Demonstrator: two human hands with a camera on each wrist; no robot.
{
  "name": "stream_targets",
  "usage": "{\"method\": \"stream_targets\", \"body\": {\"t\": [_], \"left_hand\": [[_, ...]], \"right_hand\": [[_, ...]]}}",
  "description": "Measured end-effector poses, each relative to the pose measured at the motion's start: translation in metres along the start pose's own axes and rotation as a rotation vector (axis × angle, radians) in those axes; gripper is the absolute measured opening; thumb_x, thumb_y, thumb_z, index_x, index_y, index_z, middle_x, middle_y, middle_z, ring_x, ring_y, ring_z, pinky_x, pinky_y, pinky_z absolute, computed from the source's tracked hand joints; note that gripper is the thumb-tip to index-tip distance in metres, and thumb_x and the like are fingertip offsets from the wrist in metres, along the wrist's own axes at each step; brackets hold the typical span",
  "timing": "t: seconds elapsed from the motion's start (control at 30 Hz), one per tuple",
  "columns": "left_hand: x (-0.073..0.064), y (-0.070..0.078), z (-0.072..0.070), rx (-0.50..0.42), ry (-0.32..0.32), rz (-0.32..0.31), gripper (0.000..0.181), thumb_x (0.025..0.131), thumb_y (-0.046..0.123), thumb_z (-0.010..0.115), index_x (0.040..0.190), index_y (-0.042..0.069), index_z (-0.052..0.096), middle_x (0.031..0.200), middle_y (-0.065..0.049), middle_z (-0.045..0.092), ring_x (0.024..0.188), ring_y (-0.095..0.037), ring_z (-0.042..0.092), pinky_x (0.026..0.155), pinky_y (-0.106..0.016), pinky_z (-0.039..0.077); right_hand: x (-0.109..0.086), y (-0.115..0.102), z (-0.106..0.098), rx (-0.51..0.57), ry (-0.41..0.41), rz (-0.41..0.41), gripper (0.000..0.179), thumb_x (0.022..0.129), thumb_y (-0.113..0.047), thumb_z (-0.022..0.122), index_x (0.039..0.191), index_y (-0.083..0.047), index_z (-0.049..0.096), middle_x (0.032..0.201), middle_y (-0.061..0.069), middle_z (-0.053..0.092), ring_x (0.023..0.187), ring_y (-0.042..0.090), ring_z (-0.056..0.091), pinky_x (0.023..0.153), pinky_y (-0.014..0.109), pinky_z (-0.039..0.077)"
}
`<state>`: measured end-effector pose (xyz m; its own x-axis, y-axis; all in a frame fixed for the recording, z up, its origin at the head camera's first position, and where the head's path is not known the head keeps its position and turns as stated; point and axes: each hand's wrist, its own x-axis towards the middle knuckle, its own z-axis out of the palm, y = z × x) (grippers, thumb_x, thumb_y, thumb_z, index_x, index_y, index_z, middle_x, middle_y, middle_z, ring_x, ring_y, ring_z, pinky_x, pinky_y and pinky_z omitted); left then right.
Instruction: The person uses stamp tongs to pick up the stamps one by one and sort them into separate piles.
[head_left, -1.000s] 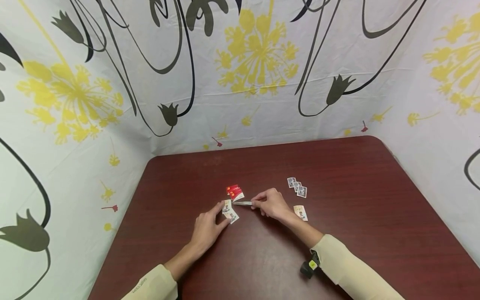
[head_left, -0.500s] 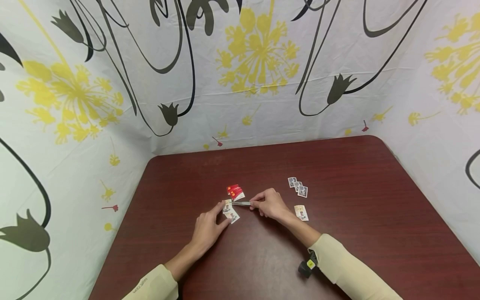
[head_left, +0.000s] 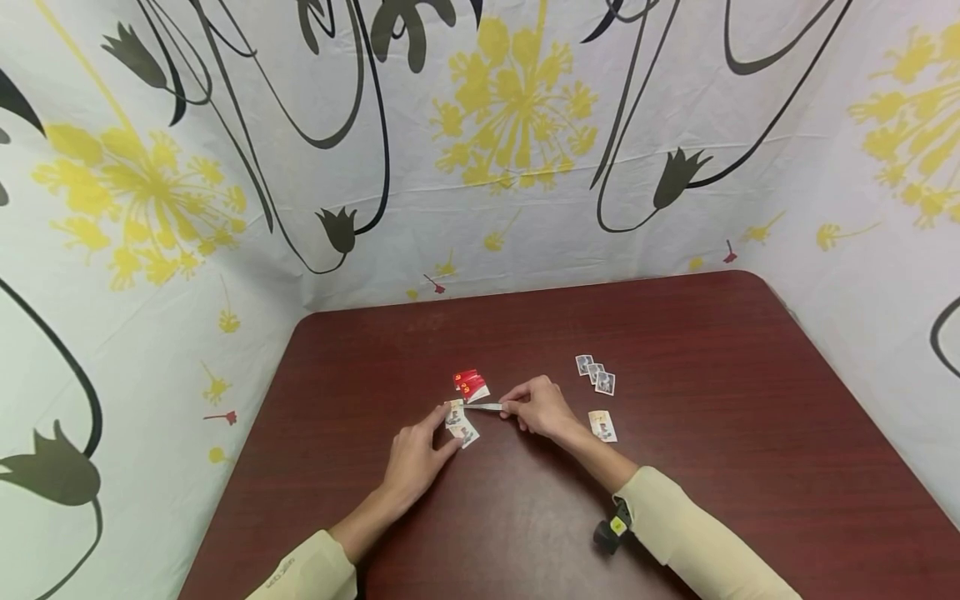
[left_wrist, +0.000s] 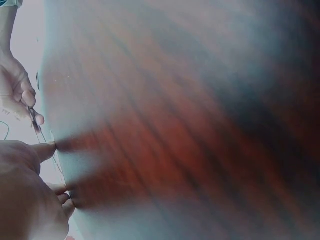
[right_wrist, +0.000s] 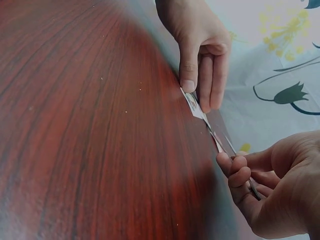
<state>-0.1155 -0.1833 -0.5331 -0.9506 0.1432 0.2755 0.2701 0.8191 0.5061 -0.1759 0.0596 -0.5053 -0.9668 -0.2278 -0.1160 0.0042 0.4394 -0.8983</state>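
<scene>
The left hand presses fingertips on stamps while the right hand pinches tweezers touching them.

A dark red wood-grain counter is seen, backed on three sides by a white curtain printed with yellow flowers and black stems. Red stamps lie near the middle, three grey stamps are overlapped in a row further right, and a single pale stamp lies nearby.
</scene>
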Motion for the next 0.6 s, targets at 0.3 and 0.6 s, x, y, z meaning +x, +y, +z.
{"method": "stream_targets", "body": {"t": [0.3,0.6], "left_hand": [[-0.0003,-0.0004,0.0006,-0.003,0.005,0.013,0.059,0.087,0.026,0.09,0.14,0.009,0.07,0.128,-0.013,0.075,0.1,-0.036,0.076,0.081,-0.054,0.059],[-0.0007,-0.0014,0.0012,-0.003,0.001,0.013,0.059,0.088,0.027,0.09,0.14,0.009,0.07,0.128,-0.014,0.075,0.098,-0.036,0.076,0.081,-0.054,0.059]], "right_hand": [[0.0028,0.0043,0.0021,-0.027,0.024,-0.014,0.008,0.096,-0.006,0.078,0.092,-0.005,0.084,0.071,0.004,0.076,0.045,0.013,0.057,0.044,0.022,0.042],[0.0029,0.0074,0.0039,-0.013,0.046,-0.009,0.006,0.095,-0.007,0.079,0.092,-0.004,0.084,0.07,0.005,0.076,0.045,0.009,0.054,0.046,0.02,0.039]]}}
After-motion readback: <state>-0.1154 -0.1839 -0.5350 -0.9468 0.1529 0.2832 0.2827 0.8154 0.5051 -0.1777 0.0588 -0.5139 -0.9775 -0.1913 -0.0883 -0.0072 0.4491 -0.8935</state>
